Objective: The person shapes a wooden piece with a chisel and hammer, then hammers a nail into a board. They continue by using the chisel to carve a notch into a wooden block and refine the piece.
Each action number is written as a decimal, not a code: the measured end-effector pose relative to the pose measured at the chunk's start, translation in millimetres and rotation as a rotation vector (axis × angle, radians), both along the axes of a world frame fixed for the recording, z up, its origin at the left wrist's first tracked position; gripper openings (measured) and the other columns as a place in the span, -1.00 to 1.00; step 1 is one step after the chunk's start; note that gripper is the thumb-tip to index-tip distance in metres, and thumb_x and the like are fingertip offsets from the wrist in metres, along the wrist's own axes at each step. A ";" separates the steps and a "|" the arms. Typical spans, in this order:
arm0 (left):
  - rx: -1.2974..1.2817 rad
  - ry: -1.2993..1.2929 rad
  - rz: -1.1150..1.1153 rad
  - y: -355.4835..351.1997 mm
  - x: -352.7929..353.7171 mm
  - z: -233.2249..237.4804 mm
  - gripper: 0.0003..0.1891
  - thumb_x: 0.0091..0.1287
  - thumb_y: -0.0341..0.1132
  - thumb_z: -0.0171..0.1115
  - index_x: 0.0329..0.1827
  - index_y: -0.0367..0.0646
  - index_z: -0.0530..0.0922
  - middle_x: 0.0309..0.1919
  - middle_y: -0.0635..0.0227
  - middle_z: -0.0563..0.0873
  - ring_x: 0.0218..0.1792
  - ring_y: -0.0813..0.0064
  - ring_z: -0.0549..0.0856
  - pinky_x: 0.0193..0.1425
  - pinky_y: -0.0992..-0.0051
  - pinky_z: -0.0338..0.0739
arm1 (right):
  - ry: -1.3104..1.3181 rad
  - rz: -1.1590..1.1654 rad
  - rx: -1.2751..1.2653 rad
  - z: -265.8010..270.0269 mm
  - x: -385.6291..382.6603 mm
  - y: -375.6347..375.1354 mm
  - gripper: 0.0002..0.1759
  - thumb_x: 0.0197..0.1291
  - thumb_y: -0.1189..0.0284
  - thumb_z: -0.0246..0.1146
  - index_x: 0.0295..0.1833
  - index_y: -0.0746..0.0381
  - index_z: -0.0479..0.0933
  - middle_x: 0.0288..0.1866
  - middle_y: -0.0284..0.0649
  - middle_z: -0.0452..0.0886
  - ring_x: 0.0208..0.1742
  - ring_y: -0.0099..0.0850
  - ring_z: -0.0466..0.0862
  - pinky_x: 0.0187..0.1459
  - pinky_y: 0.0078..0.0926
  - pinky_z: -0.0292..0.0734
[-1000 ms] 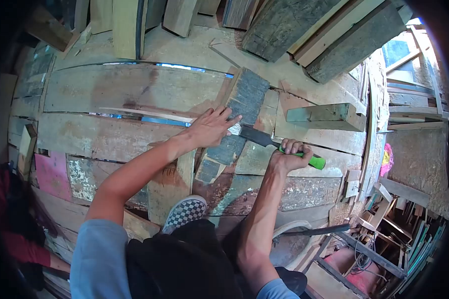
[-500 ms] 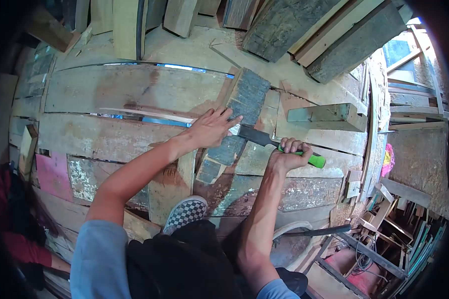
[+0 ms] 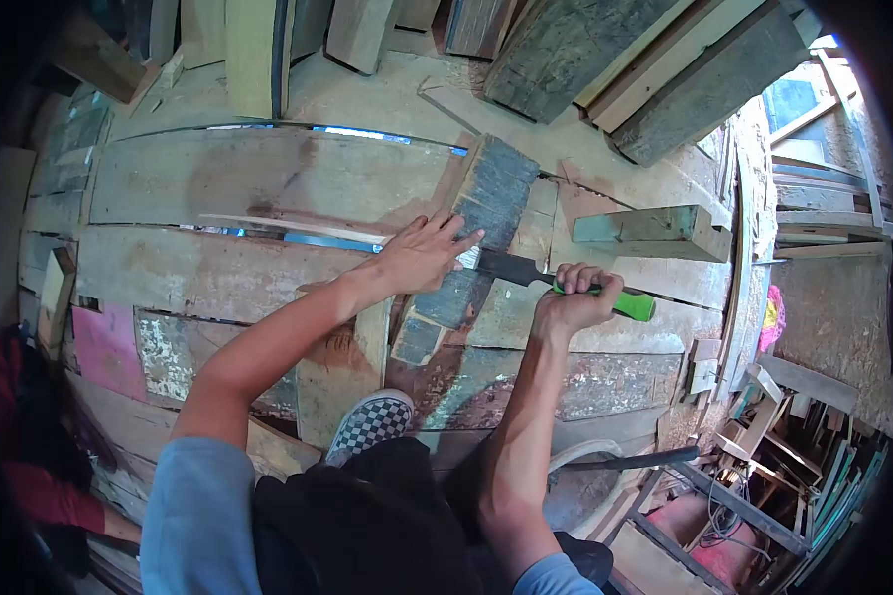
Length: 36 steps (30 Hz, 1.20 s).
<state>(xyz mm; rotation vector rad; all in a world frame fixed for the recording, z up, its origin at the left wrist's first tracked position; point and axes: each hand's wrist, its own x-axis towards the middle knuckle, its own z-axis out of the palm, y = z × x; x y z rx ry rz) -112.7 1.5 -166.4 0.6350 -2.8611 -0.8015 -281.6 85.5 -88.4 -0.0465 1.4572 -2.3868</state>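
A wide chisel [image 3: 507,268] with a dark blade and green handle lies across a long, dark grey worn board [image 3: 493,193] on the plank floor. My right hand [image 3: 577,297] is closed around the chisel's handle, whose green butt sticks out past the palm. Its bright blade end reaches my left hand [image 3: 422,256], which rests on the board with fingers stretched out and apart. The index fingertip and thumb lie right at the blade's end, on either side of it.
A squared wooden block [image 3: 645,234] lies to the right. Thick timbers [image 3: 556,59] stand along the far side. My checkered shoe [image 3: 369,426] is close to the board. Another person's red sleeve [image 3: 60,506] shows at lower left. Stacked offcuts [image 3: 814,446] fill the lower right.
My right hand and the chisel have slid slightly right, and the blade has drawn back a little from my left fingers. The left hand and the board stay where they were.
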 end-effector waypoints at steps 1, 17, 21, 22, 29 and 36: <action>0.002 0.000 0.000 0.8 0.6 -0.3 -0.38 0.22 -0.30 0.16 0.38 -0.09 0.23 0.08 0.13 0.35 0.18 0.16 0.33 0.16 0.17 0.34 | 0.045 0.030 -0.006 2.8 4.3 -2.1 -0.74 0.12 0.35 -0.01 -0.59 0.10 0.17 -0.75 -0.42 0.10 -0.74 -0.58 0.09 -0.61 -0.57 0.09; -0.096 0.052 0.018 1.5 -0.2 -3.4 -0.27 0.07 -0.40 0.20 0.40 -0.05 0.23 -0.07 0.17 0.38 0.06 0.19 0.40 0.07 0.27 0.38 | 0.294 0.138 -0.097 6.8 35.9 -2.0 -0.90 0.04 0.60 -0.04 -0.45 0.22 0.20 -0.73 -0.35 0.20 -0.70 -0.59 0.18 -0.60 -0.58 0.22; -0.068 0.023 0.000 -0.2 0.5 1.7 -0.26 0.07 -0.41 0.20 0.41 -0.05 0.22 -0.07 0.17 0.38 0.07 0.18 0.40 0.07 0.27 0.37 | 0.306 0.187 -0.101 7.3 34.9 -2.2 -0.92 0.04 0.60 -0.04 -0.44 0.24 0.21 -0.72 -0.34 0.21 -0.70 -0.59 0.19 -0.60 -0.58 0.23; -0.068 0.023 0.003 -0.7 0.9 0.0 -0.26 0.07 -0.41 0.20 0.41 -0.05 0.22 -0.07 0.17 0.38 0.07 0.18 0.40 0.07 0.27 0.37 | 0.306 0.190 -0.101 7.1 34.0 -3.1 -0.92 0.04 0.60 -0.04 -0.44 0.24 0.21 -0.72 -0.34 0.21 -0.70 -0.59 0.19 -0.60 -0.58 0.23; -0.066 0.049 0.009 0.9 0.3 -1.3 -0.34 0.19 -0.35 0.16 0.41 -0.04 0.21 -0.05 0.17 0.38 0.06 0.19 0.40 0.08 0.27 0.37 | 0.164 0.141 -0.095 7.2 17.7 -6.5 -0.92 0.04 0.58 -0.03 -0.44 0.22 0.21 -0.73 -0.39 0.16 -0.71 -0.61 0.17 -0.64 -0.59 0.16; -0.083 0.017 0.015 1.4 0.1 -1.4 -0.32 0.18 -0.34 0.17 0.42 -0.01 0.19 -0.04 0.18 0.38 0.05 0.21 0.41 0.08 0.27 0.38 | 0.108 0.082 -0.015 19.5 17.4 -28.5 -0.89 0.03 0.62 -0.03 -0.43 0.20 0.20 -0.70 -0.40 0.19 -0.71 -0.64 0.17 -0.65 -0.63 0.13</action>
